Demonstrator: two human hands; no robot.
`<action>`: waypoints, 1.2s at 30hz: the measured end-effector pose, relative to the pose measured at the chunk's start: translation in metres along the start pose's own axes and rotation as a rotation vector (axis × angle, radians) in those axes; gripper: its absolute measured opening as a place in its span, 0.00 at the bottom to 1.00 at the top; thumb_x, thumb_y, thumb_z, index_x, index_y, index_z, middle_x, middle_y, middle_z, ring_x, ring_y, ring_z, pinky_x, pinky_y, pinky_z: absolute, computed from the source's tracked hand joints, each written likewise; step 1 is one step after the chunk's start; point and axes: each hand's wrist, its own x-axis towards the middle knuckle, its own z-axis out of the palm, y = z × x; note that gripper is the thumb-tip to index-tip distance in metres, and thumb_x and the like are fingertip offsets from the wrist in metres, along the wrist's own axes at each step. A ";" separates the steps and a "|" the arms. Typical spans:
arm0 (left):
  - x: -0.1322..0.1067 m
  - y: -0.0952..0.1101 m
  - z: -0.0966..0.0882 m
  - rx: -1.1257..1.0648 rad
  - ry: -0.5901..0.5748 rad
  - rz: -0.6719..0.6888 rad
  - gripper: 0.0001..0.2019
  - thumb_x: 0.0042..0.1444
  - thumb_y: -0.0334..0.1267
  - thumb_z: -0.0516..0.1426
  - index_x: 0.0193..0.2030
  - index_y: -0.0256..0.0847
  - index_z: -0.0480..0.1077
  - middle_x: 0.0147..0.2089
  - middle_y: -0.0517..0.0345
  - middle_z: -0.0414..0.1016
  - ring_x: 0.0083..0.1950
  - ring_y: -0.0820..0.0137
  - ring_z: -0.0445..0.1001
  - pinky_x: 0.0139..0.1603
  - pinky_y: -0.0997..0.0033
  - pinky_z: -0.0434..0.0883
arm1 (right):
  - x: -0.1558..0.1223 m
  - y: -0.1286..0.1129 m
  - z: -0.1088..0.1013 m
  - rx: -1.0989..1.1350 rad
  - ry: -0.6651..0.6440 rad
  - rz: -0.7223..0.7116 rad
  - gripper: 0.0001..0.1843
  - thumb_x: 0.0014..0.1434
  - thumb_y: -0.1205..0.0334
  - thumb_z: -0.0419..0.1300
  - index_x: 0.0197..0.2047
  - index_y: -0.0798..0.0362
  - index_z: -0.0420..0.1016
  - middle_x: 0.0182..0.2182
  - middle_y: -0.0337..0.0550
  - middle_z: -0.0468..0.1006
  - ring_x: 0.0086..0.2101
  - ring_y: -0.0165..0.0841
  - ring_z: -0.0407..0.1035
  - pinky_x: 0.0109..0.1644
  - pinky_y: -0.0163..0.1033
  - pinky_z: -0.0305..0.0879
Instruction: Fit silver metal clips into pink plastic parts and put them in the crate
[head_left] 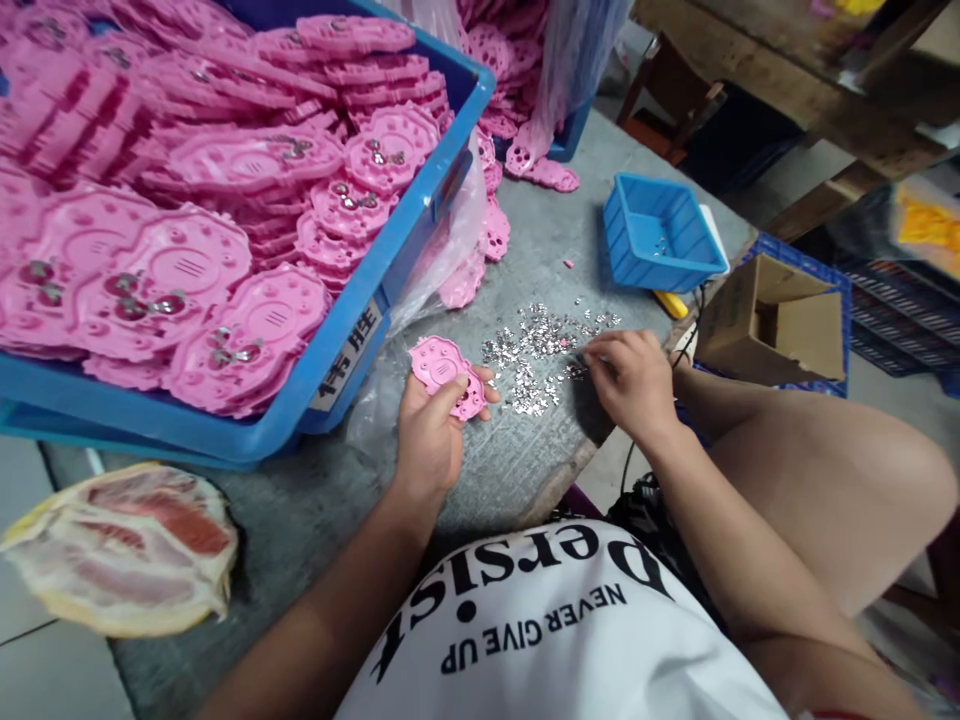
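Observation:
My left hand (435, 430) is closed around a pink plastic plate (439, 362) with a scalloped edge, thumb on its face and fingers beneath. To its right, a loose heap of small shiny metal pieces (534, 345) lies spread on the grey tabletop (480, 490). At the right edge of this heap is my right hand (634, 380), its fingers drawn together and pointing down at the pieces. Whatever its fingertips hold is too small to make out. A large blue crate (375, 290) on the left is piled with similar pink plates (255, 330), several with metal pieces fitted.
A small blue basket (664, 235) with a few metal bits stands at the back right. Beyond the tabletop is an open cardboard box (772, 320). A cut pomelo-like fruit (124, 550) lies at the lower left. More pink parts (491, 225) lie behind the crate.

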 end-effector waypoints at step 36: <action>0.000 0.000 0.001 0.019 0.008 -0.024 0.18 0.50 0.38 0.66 0.45 0.41 0.66 0.35 0.56 0.82 0.31 0.64 0.81 0.25 0.72 0.71 | 0.025 -0.019 -0.018 1.564 -0.153 0.755 0.15 0.41 0.59 0.79 0.23 0.54 0.78 0.25 0.39 0.78 0.22 0.21 0.50 0.26 0.33 0.48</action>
